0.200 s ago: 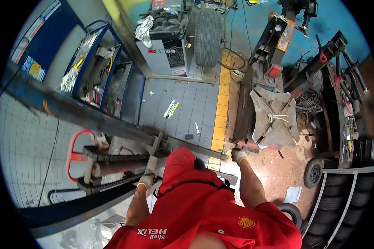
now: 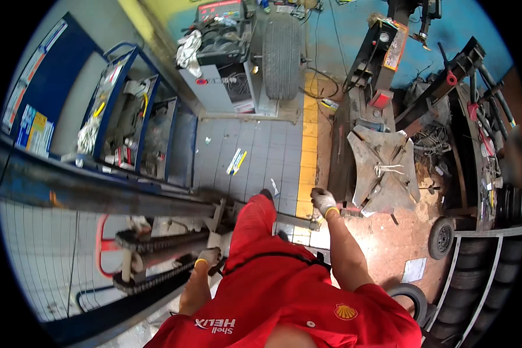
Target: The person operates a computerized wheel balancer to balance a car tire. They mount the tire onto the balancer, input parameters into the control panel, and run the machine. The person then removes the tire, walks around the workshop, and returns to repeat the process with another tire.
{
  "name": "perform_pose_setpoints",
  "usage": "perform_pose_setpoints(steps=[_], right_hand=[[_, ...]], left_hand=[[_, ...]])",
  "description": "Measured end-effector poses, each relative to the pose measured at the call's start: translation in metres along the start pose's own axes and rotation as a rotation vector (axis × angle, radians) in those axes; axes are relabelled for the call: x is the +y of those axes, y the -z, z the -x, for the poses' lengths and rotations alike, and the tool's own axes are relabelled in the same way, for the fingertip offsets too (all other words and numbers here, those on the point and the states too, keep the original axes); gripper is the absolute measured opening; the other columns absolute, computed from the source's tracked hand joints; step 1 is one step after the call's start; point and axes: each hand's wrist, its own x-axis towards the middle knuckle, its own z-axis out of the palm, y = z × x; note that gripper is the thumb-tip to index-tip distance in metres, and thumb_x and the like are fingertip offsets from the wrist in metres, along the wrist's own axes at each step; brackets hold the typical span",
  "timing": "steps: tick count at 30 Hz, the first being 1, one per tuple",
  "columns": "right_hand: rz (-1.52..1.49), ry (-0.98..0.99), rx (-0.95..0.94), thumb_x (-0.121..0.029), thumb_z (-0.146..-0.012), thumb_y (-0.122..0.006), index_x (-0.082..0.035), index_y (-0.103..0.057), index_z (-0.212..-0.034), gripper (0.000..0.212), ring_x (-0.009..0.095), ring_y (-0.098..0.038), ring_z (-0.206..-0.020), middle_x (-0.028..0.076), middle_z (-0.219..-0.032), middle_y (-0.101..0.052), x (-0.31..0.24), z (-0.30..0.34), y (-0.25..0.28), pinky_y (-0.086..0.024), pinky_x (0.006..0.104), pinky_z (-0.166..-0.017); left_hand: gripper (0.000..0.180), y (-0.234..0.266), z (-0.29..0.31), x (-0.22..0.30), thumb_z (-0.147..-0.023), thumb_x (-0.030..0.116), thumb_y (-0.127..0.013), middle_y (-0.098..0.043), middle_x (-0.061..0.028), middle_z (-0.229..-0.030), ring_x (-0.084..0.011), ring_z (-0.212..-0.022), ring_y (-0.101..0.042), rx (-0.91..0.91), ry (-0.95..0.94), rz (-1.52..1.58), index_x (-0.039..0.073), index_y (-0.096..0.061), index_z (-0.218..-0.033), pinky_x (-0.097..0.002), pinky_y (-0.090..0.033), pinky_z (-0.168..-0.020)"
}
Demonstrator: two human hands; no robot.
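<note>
My right hand, in a grey work glove with a yellow cuff, hangs above the yellow floor strip. Its fingers are loosely bent, a little apart, and nothing shows in them. Below it lies the end of a metal arm. My left hand, gloved the same way, is beside the metal bracket of a blue lift post. Its back hides most of the fingers, and I cannot tell whether it touches the metal. My red-clad leg reaches forward over the grey tiles.
Ahead stands a grey wheel-balancing machine with a tyre on its side. A blue tool trolley is at the left. At the right is a tyre changer with a cross-shaped turntable; a small wheel and a tyre rack lie nearer.
My right hand has moved forward and slightly left, off the tyre changer's base. My left hand has shifted a little right. One leg has come forward, its shoe now showing.
</note>
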Motion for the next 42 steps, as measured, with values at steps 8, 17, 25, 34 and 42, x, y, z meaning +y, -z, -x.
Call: perform_pose_setpoints(steps=[8, 17, 25, 34, 42], right_hand=[[0.165, 0.000, -0.014, -0.043, -0.103, -0.069, 0.001, -0.069, -0.134, 0.054, 0.016, -0.070, -0.088, 0.008, -0.110, -0.076, -0.048, -0.097, -0.046, -0.058, 0.0319, -0.078], [0.141, -0.130, 0.171, -0.047, -0.105, -0.065, 0.001, -0.066, -0.134, 0.056, 0.016, -0.067, -0.078, 0.007, -0.099, -0.074, -0.173, -0.238, -0.031, -0.055, 0.0308, -0.070], [-0.274, -0.089, 0.236, -0.051, -0.108, -0.060, 0.000, -0.058, -0.142, 0.062, 0.020, -0.070, -0.087, 0.012, -0.113, -0.073, -0.249, -0.317, -0.064, -0.059, 0.0343, -0.076], [0.086, 0.391, 0.459, -0.050, -0.109, -0.055, 0.003, -0.056, -0.147, 0.066, 0.035, -0.062, -0.131, 0.024, -0.143, -0.065, -0.438, -0.426, -0.062, -0.046, 0.0404, -0.111], [0.177, 0.572, 0.680, -0.058, -0.108, -0.050, 0.007, -0.041, -0.158, 0.083, 0.045, -0.046, -0.148, 0.032, -0.158, -0.049, -0.606, -0.489, -0.094, -0.038, 0.0463, -0.122]], left_hand=[[0.026, -0.009, -0.162, 0.138, -0.090, 0.025, -0.070, -0.074, -0.0149, -0.115, -0.0397, -0.101, -0.072, 0.329, 0.319, -0.474, 0.010, -0.071, -0.112, -0.0627, -0.054, -0.090], [0.030, -0.047, -0.330, 0.459, -0.094, 0.029, -0.067, -0.075, -0.0171, -0.106, -0.0358, -0.093, -0.071, 0.264, -0.161, -1.446, 0.006, -0.072, -0.113, -0.0453, -0.057, -0.084], [0.053, -0.142, -0.344, 0.607, -0.104, 0.042, -0.064, -0.076, -0.0088, -0.114, -0.0179, -0.097, -0.066, 0.371, -0.274, -0.760, -0.002, -0.068, -0.135, -0.0323, -0.053, -0.092], [0.049, -0.111, -0.373, 0.599, -0.099, 0.045, -0.058, -0.075, -0.0190, -0.102, -0.0333, -0.092, -0.071, 0.510, -0.029, -0.740, 0.003, -0.073, -0.120, -0.0429, -0.054, -0.086], [0.033, -0.083, -0.380, 0.663, -0.098, 0.036, -0.065, -0.067, -0.0011, -0.088, -0.0120, -0.069, -0.056, 0.673, -0.091, -0.424, 0.005, -0.072, -0.107, -0.0288, -0.046, -0.066]])
